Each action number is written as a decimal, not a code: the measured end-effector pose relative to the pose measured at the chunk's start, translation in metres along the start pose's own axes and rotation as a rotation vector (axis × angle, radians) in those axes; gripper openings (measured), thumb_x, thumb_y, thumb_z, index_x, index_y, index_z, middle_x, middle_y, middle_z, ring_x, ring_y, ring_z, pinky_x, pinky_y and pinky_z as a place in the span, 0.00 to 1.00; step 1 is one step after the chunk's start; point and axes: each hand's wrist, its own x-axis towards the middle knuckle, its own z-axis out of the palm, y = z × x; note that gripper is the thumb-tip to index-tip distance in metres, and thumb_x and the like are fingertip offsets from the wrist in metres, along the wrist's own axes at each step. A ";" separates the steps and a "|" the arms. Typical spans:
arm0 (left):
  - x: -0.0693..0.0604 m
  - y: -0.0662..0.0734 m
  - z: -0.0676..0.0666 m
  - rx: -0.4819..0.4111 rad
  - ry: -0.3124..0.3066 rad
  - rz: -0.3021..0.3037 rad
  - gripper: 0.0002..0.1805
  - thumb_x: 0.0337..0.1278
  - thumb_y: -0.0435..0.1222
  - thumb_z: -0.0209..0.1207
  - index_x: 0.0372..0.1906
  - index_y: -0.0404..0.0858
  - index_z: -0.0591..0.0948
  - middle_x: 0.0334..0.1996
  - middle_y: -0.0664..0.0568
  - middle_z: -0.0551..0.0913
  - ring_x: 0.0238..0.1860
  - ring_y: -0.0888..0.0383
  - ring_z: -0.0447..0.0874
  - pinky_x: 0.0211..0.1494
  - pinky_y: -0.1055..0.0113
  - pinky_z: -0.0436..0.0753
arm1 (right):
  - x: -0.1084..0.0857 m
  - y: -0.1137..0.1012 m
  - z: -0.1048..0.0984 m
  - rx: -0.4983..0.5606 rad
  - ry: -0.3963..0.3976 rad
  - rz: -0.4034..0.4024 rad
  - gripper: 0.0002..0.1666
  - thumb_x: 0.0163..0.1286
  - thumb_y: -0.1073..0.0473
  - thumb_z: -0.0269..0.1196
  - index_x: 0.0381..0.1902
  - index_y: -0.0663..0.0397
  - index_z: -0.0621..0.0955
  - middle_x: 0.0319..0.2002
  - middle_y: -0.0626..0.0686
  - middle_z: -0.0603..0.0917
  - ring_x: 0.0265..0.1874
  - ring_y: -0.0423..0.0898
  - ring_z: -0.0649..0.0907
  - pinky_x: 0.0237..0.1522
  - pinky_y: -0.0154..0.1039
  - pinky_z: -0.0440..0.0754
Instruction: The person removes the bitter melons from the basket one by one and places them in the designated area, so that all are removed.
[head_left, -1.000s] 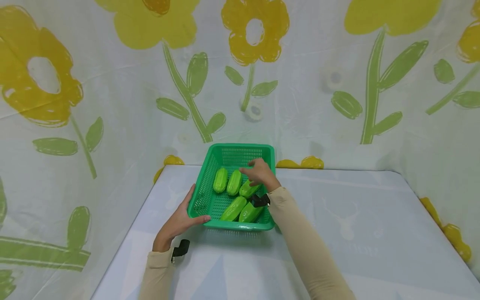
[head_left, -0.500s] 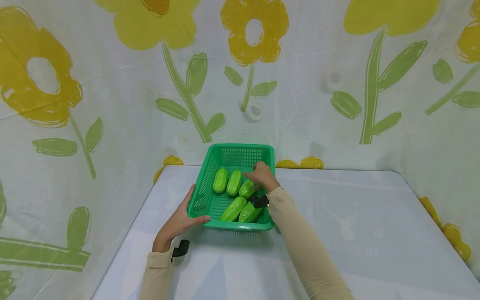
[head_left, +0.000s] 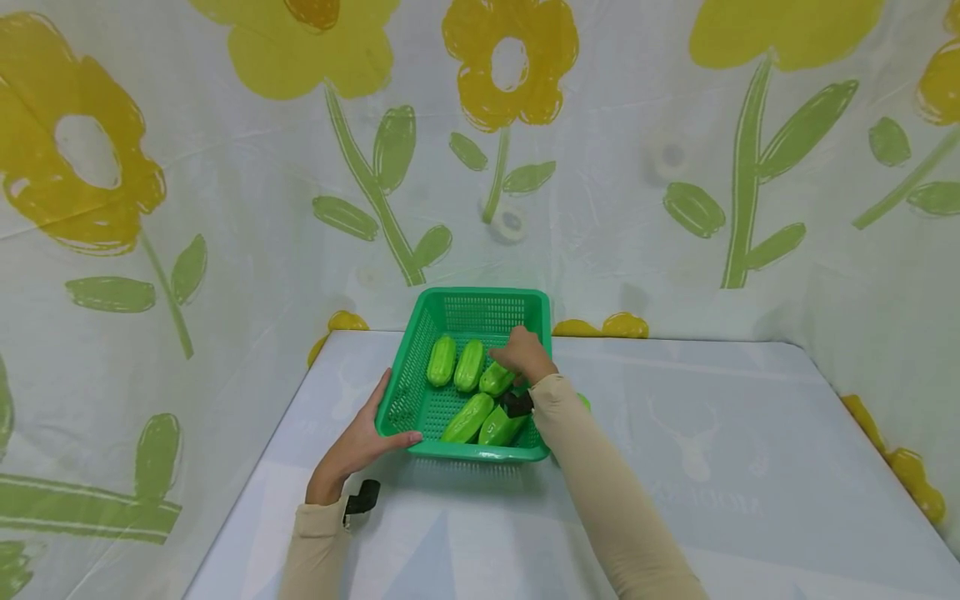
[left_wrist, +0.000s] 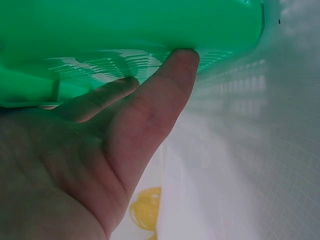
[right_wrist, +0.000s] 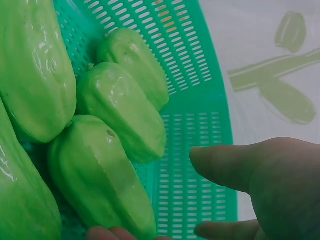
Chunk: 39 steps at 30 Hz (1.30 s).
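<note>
A green slatted plastic basket (head_left: 408, 400) stands at the back of the table, holding several glossy, light-green oblong vegetables. My left hand (head_left: 358, 442) rests at its front-left corner, thumb on the front rim and straight fingers along the left side. In the left wrist view, the thumb (left_wrist: 155, 107) touches the basket's outside. My right hand (head_left: 527, 357) is down inside the basket over the vegetable (head_left: 495, 380) at the right of the back row. In the right wrist view, its fingertips (right_wrist: 117, 233) meet a vegetable (right_wrist: 100, 175), while the thumb (right_wrist: 220, 160) stands apart from it.
Two more vegetables (head_left: 441, 360) (head_left: 469, 367) lie in the back row, and two (head_left: 468, 418) (head_left: 498, 428) at the front. A bit of something light green (head_left: 584, 402) shows on the table behind the right sleeve. A flower-printed cloth (head_left: 600, 208) hangs close behind the basket.
My right hand has lowered onto the right-hand vegetable of the back row. The right sleeve has shifted slightly left, uncovering a green thing beside it. The left hand and basket keep their places.
</note>
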 end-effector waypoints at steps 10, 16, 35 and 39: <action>0.000 -0.001 -0.001 -0.005 -0.004 -0.002 0.69 0.52 0.48 0.74 0.85 0.53 0.34 0.86 0.46 0.36 0.85 0.37 0.40 0.79 0.29 0.53 | 0.008 0.000 0.007 -0.006 0.017 0.071 0.53 0.78 0.49 0.60 0.83 0.65 0.43 0.80 0.75 0.49 0.45 0.63 0.87 0.31 0.45 0.90; 0.000 -0.001 -0.001 -0.015 0.002 0.002 0.69 0.52 0.47 0.75 0.85 0.53 0.35 0.86 0.47 0.37 0.85 0.38 0.40 0.79 0.29 0.53 | 0.012 0.000 0.011 -0.049 0.014 0.093 0.56 0.77 0.49 0.61 0.83 0.66 0.39 0.80 0.76 0.49 0.37 0.60 0.89 0.28 0.44 0.89; 0.001 0.000 0.002 -0.012 0.007 0.006 0.69 0.52 0.48 0.75 0.85 0.56 0.35 0.86 0.48 0.38 0.85 0.39 0.42 0.79 0.29 0.54 | 0.014 0.009 0.017 -0.015 0.028 0.030 0.14 0.72 0.58 0.66 0.42 0.66 0.78 0.71 0.77 0.64 0.31 0.57 0.87 0.28 0.43 0.88; 0.000 -0.001 0.002 -0.017 0.009 0.010 0.69 0.51 0.48 0.75 0.85 0.55 0.35 0.86 0.48 0.38 0.85 0.39 0.42 0.79 0.29 0.54 | 0.014 0.010 0.017 -0.005 0.023 0.030 0.25 0.72 0.58 0.66 0.58 0.70 0.75 0.68 0.75 0.68 0.33 0.59 0.87 0.30 0.44 0.88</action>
